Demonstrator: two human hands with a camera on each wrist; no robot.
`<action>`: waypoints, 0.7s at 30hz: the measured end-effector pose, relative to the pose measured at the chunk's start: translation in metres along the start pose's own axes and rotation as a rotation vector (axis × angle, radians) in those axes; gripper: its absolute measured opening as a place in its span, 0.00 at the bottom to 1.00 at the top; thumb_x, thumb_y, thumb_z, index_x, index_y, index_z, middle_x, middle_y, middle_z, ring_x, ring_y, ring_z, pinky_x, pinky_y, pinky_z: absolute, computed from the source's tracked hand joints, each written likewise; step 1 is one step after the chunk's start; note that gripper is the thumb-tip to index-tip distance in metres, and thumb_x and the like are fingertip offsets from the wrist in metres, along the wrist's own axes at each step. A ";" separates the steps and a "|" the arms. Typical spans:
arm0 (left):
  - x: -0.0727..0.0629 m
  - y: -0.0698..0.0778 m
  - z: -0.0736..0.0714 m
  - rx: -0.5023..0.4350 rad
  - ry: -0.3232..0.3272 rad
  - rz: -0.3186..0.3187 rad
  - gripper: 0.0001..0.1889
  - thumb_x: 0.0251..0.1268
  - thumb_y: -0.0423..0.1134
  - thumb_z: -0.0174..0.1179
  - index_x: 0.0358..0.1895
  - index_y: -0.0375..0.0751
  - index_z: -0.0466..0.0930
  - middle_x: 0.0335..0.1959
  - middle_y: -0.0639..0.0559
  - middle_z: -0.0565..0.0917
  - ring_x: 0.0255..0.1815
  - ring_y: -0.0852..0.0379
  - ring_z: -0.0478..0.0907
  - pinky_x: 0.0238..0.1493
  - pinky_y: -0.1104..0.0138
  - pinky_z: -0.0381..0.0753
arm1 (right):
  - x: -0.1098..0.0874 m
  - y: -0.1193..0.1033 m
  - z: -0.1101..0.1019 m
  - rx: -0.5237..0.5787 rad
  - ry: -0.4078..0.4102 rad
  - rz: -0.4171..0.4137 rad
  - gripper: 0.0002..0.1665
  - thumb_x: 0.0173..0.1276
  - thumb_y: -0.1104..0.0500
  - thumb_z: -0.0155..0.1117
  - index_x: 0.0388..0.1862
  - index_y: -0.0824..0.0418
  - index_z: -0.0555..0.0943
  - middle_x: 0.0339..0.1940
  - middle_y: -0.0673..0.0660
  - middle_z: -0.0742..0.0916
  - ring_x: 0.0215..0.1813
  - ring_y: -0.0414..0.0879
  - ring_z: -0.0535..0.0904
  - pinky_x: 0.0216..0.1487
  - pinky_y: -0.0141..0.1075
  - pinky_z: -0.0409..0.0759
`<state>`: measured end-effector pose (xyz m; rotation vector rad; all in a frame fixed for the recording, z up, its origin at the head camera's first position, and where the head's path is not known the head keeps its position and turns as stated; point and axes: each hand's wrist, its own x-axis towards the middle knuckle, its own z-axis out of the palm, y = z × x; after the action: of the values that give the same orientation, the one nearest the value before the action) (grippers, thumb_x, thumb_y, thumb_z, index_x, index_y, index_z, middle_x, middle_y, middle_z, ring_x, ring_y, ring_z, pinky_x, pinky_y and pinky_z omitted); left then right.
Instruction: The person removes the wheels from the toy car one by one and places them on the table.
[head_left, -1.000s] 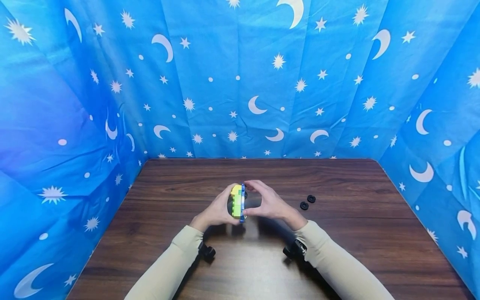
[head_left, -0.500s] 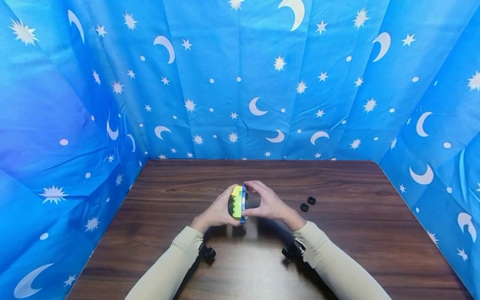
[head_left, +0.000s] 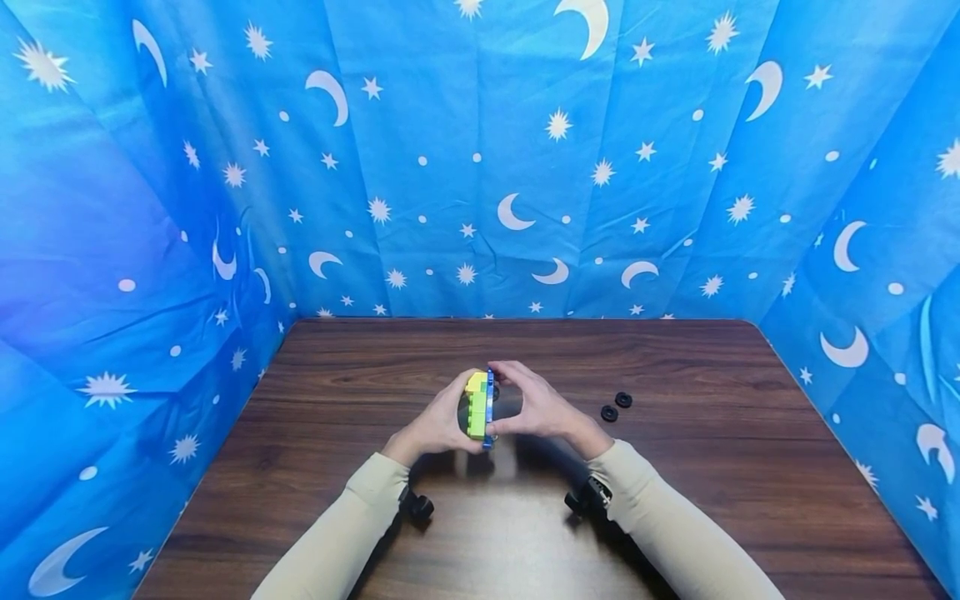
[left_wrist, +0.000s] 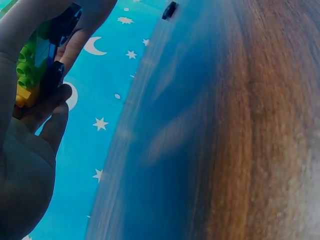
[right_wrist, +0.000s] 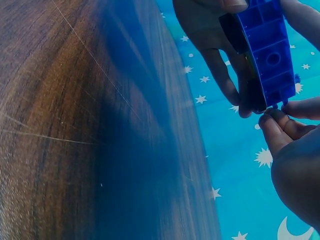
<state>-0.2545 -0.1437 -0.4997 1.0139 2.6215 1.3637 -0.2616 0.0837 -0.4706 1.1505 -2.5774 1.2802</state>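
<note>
A toy car [head_left: 478, 410] of building bricks, lime green with a yellow end, is held up on its side over the table. Its blue base [right_wrist: 270, 55] faces the right hand, ribbed underneath and with a round hole. Along one long edge of the base sit black wheels [right_wrist: 255, 95]. My left hand [head_left: 435, 423] grips the car from the brick side, thumb near and fingers at the far end. With thumb and fingers, my right hand [head_left: 543, 408] holds the two ends of the base. The palms partly hide the car in the left wrist view.
Two loose black wheels [head_left: 609, 412] lie on the wooden table [head_left: 712, 483], right of the right hand. A blue cloth [head_left: 480, 192] with moons and stars hangs behind the table and along both sides.
The car has shifted very slightly to the right in the head view, still in both hands. The loose wheels lie where they were.
</note>
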 end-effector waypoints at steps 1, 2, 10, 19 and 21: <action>0.000 0.000 0.000 -0.003 -0.001 -0.001 0.58 0.31 0.44 0.79 0.72 0.42 0.54 0.60 0.49 0.72 0.56 0.55 0.72 0.61 0.57 0.75 | 0.000 0.000 0.000 -0.001 -0.004 0.006 0.57 0.46 0.46 0.80 0.72 0.61 0.64 0.66 0.60 0.74 0.62 0.55 0.76 0.64 0.52 0.73; 0.000 0.001 0.000 -0.006 -0.001 -0.001 0.58 0.31 0.44 0.80 0.72 0.43 0.54 0.60 0.49 0.72 0.57 0.55 0.72 0.61 0.56 0.74 | -0.001 0.000 0.000 -0.005 -0.007 0.009 0.57 0.46 0.45 0.79 0.73 0.61 0.64 0.66 0.60 0.74 0.61 0.54 0.76 0.64 0.53 0.73; 0.000 0.004 -0.001 -0.022 -0.012 -0.004 0.58 0.33 0.45 0.80 0.72 0.43 0.54 0.61 0.50 0.71 0.57 0.55 0.71 0.62 0.56 0.74 | -0.001 0.000 0.001 -0.008 -0.017 0.005 0.58 0.47 0.43 0.79 0.74 0.59 0.62 0.67 0.61 0.73 0.62 0.54 0.75 0.63 0.54 0.73; -0.001 0.005 -0.003 -0.023 -0.018 -0.025 0.58 0.34 0.44 0.79 0.73 0.48 0.52 0.61 0.51 0.71 0.57 0.55 0.71 0.61 0.57 0.74 | 0.001 -0.001 0.002 0.029 0.016 -0.053 0.50 0.49 0.43 0.78 0.69 0.55 0.70 0.60 0.55 0.77 0.58 0.52 0.77 0.58 0.59 0.75; -0.002 0.005 -0.003 -0.020 -0.014 -0.024 0.58 0.34 0.44 0.79 0.73 0.48 0.52 0.60 0.51 0.71 0.56 0.56 0.71 0.60 0.57 0.74 | 0.001 -0.001 0.003 0.036 0.018 -0.048 0.50 0.48 0.43 0.78 0.69 0.55 0.70 0.61 0.55 0.77 0.58 0.51 0.77 0.58 0.59 0.76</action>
<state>-0.2511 -0.1448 -0.4949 0.9822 2.5956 1.3699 -0.2610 0.0805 -0.4711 1.1928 -2.5085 1.3256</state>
